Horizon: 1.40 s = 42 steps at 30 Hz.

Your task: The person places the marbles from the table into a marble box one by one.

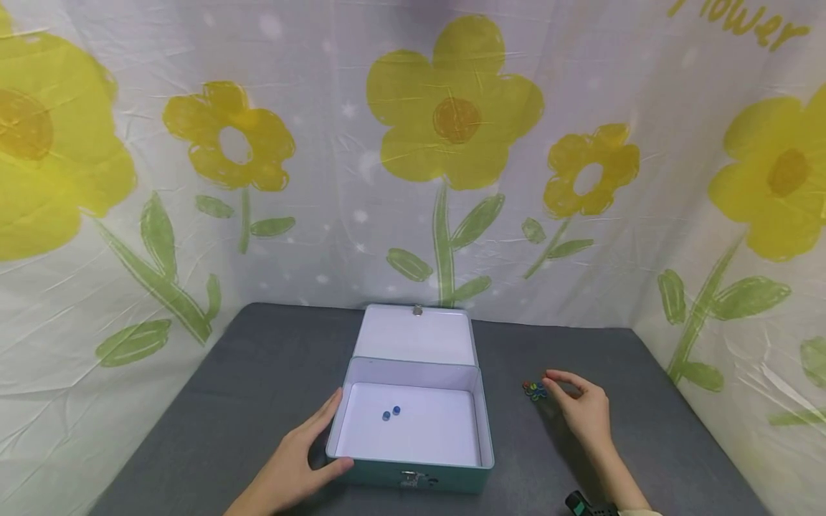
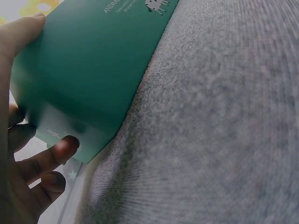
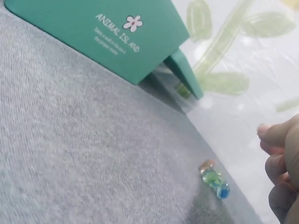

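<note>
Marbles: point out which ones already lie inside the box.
The two blue marbles on the white floor of the open green box; the others lie on the grey table by the right hand.

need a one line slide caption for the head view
Left hand steadies an open teal tin box holding two blue marbles while the right hand reaches toward colored marbles on the gray table.
</note>
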### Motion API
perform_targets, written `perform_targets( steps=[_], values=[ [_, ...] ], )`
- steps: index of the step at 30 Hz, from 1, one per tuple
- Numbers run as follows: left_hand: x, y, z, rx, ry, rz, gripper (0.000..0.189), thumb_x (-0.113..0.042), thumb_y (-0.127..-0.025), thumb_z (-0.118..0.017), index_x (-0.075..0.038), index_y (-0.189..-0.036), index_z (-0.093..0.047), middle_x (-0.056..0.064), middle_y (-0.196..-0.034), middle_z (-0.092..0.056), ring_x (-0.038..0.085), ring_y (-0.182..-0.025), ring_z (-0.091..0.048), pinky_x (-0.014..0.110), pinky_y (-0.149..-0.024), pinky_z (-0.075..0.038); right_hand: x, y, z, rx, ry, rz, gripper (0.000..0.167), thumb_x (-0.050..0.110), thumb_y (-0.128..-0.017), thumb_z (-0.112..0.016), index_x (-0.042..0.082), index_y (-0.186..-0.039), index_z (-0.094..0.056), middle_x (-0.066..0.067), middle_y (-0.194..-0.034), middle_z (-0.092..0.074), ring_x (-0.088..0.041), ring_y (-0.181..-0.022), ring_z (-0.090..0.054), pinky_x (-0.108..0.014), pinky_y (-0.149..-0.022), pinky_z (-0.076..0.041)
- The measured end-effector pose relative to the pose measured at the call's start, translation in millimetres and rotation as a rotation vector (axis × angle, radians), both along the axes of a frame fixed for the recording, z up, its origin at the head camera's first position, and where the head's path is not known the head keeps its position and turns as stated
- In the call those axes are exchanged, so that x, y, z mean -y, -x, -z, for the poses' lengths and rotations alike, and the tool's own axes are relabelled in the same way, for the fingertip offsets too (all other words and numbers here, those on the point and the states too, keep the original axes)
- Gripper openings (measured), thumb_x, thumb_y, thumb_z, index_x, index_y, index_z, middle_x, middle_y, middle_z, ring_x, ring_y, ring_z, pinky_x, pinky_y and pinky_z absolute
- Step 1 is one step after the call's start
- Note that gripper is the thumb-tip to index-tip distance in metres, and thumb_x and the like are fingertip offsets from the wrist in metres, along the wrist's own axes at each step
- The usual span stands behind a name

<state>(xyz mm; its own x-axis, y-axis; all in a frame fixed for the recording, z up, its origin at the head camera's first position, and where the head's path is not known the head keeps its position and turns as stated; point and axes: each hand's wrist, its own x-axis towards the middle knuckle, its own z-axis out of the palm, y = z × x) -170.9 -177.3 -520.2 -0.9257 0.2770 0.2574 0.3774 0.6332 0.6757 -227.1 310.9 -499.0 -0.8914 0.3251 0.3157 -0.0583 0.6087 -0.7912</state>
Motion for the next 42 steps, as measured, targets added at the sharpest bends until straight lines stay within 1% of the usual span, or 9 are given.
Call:
perform_targets(
  steps=[6,12,16,22,25,31,35,37,42],
  values=[
    [0.4,-1.5,0.0,-0.024,0.005,0.001,0.098,-0.05,-0.089,-0.084,-0.015,-0.166,-0.037,0.006,-0.17,-0.036,0.03,-0.152,-0.041,0.064,-0.114,-0.043,3,-0.6,-3.4,0.006,0.039,-0.004,0.024,0.031,-0.099,-0.078,0.013,-0.114,-0.083,-0.013,-0.122,-0.078,-0.009,-0.083,-0.077,-0.027,-0.051,-0.05],
    [0.3,-0.9,0.8,-0.062,0.002,0.01,0.098,-0.048,-0.088,-0.086,-0.016,-0.167,-0.037,0.008,-0.169,-0.039,0.03,-0.151,-0.042,0.063,-0.112,-0.045,6,0.6,-9.5,0.009,0.115,-0.022,0.029,0.034,-0.099,-0.078,0.011,-0.117,-0.082,-0.008,-0.12,-0.079,-0.018,-0.086,-0.079,-0.029,-0.046,-0.041],
    [1.1,0.1,0.4,-0.077,0.007,0.013,0.099,-0.048,-0.088,-0.086,-0.018,-0.167,-0.035,0.01,-0.169,-0.04,0.03,-0.151,-0.043,0.063,-0.112,-0.045,13,3.7,-12.9,0.002,0.163,-0.04,0.031,0.034,-0.098,-0.08,0.01,-0.118,-0.081,0.001,-0.115,-0.08,-0.021,-0.067,-0.073,-0.028,-0.041,-0.035],
    [0.7,-0.6,-0.6,-0.031,0.005,0.01,0.099,-0.052,-0.089,-0.083,-0.016,-0.167,-0.035,0.007,-0.17,-0.036,0.03,-0.153,-0.04,0.064,-0.113,-0.043,25,6.7,-17.6,-0.017,0.206,-0.071,0.026,0.029,-0.097,-0.081,0.01,-0.114,-0.082,0.006,-0.107,-0.082,-0.025,-0.066,-0.072,-0.026,-0.04,-0.031],
    [0.4,-0.9,-0.8,-0.029,0.009,0.014,0.099,-0.051,-0.089,-0.083,-0.015,-0.167,-0.035,0.008,-0.17,-0.036,0.032,-0.153,-0.04,0.065,-0.113,-0.043,30,7.6,-20.3,-0.019,0.222,-0.09,0.025,0.027,-0.097,-0.081,0.009,-0.114,-0.082,0.004,-0.108,-0.082,-0.025,-0.057,-0.065,-0.025,-0.04,-0.03],
    [0.4,-1.9,0.4,-0.04,0.015,0.01,0.098,-0.051,-0.089,-0.084,-0.018,-0.168,-0.034,0.004,-0.17,-0.036,0.029,-0.152,-0.04,0.063,-0.113,-0.045,39,11.0,-23.3,-0.032,0.237,-0.116,0.024,0.025,-0.098,-0.08,0.006,-0.114,-0.081,-0.011,-0.116,-0.08,-0.017,-0.073,-0.078,-0.023,-0.04,-0.033],
    [0.8,-1.1,1.0,-0.077,0.014,0.011,0.098,-0.049,-0.088,-0.085,-0.017,-0.167,-0.036,0.007,-0.169,-0.039,0.031,-0.151,-0.043,0.063,-0.112,-0.046,45,14.5,-24.1,-0.053,0.253,-0.147,0.023,0.022,-0.098,-0.08,0.005,-0.113,-0.081,-0.015,-0.117,-0.079,-0.02,-0.085,-0.081,-0.022,-0.055,-0.056],
    [0.9,-0.7,1.1,-0.087,0.014,0.01,0.099,-0.049,-0.088,-0.085,-0.018,-0.167,-0.036,0.008,-0.169,-0.04,0.032,-0.151,-0.044,0.063,-0.111,-0.046,48,16.0,-24.2,-0.061,0.259,-0.154,0.022,0.021,-0.097,-0.081,0.005,-0.113,-0.082,-0.016,-0.117,-0.079,-0.02,-0.086,-0.081,-0.023,-0.062,-0.06],
    [0.2,-1.2,1.0,-0.081,0.016,0.009,0.099,-0.051,-0.087,-0.085,-0.019,-0.167,-0.036,0.009,-0.168,-0.04,0.03,-0.15,-0.043,0.063,-0.111,-0.046,55,17.9,-22.4,-0.066,0.256,-0.159,0.019,0.02,-0.097,-0.081,0.006,-0.11,-0.082,-0.015,-0.113,-0.08,-0.024,-0.082,-0.08,-0.019,-0.053,-0.047]
  ],
)
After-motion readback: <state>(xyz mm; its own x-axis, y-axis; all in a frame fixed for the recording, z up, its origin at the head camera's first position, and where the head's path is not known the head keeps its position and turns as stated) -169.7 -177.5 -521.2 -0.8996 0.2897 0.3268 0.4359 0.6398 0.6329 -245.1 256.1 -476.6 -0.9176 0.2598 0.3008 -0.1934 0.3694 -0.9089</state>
